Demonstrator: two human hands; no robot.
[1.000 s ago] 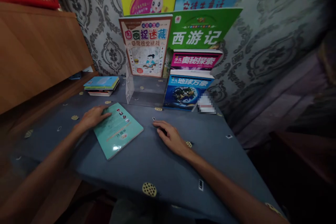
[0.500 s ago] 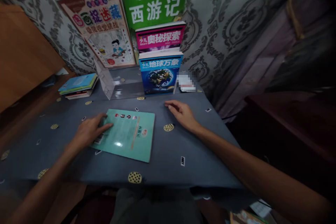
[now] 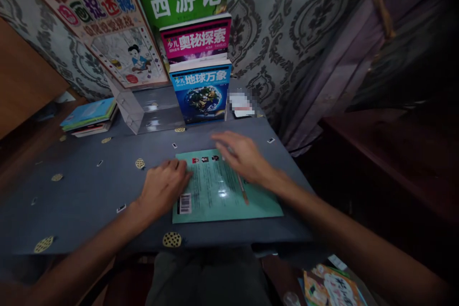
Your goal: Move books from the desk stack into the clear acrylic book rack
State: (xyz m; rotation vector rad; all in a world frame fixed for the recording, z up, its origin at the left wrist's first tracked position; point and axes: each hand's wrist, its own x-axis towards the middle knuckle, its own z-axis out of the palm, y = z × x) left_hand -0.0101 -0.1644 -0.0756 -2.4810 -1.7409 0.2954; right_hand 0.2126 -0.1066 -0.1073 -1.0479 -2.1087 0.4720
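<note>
A teal-green book lies flat on the cloth-covered table, its back cover with a barcode and small pictures facing up. My left hand is at its left edge, fingers curled together onto the cover; the thumb is mostly hidden. Over the book's upper right part is my right hand, open, with fingers stretched out to the left and slightly blurred. It holds nothing, and I cannot tell whether it touches the cover.
Behind stands a clear rack with upright books, among them a blue book with a globe. A small book stack lies at the left. Right of the rack is a pixelated object. More books lie below the table.
The teal book has moved right and turned, now below both hands. My left hand has moved right with it, its fingers more curled. My right hand is now over the cover. The view has shifted.
</note>
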